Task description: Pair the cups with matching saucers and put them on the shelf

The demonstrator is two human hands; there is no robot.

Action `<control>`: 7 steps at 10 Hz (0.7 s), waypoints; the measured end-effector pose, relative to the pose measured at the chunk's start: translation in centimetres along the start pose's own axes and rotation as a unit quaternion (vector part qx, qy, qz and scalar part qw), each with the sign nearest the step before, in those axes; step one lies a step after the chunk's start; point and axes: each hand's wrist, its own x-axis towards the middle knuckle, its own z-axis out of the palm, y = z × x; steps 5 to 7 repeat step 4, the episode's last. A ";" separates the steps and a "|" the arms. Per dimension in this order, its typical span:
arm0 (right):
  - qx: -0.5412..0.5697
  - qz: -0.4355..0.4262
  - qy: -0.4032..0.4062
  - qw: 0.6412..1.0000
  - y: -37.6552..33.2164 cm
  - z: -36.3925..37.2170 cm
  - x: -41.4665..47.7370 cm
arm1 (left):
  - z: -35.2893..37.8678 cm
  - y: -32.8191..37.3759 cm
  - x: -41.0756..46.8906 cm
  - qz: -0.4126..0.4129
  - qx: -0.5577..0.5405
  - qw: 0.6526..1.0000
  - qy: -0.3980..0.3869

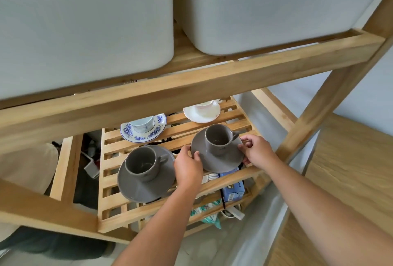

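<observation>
A grey cup (219, 139) stands on a grey saucer (221, 162) over the slatted wooden shelf (136, 209). My left hand (188, 168) grips the saucer's left rim and my right hand (258, 148) grips its right rim. To the left, a second grey cup (141, 163) sits on its own grey saucer (136, 187). Behind it a white cup (143, 124) rests on a blue-flowered saucer (129, 132). At the back right a white cup (205, 105), partly hidden by the beam, sits on a white saucer (203, 115).
A thick wooden beam (191, 83) crosses above the shelf, carrying two large grey bins (85, 21). A slanted wooden post (331, 100) rises at the right. Below the slats lie a blue box (234, 191), packets and clutter. A wooden surface (350, 170) lies at the right.
</observation>
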 end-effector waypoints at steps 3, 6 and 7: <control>-0.052 0.005 0.024 0.998 -0.4 0.1 -1.2 | -0.6 1.1 -0.8 0.008 0.050 0.998 -0.027; -0.079 -0.003 0.055 0.995 -0.2 -0.7 -2.4 | -1.2 1.2 -2.0 0.033 0.098 0.994 -0.033; -0.079 -0.003 0.055 0.995 -0.2 -0.7 -2.4 | -1.2 1.2 -2.0 0.033 0.098 0.994 -0.033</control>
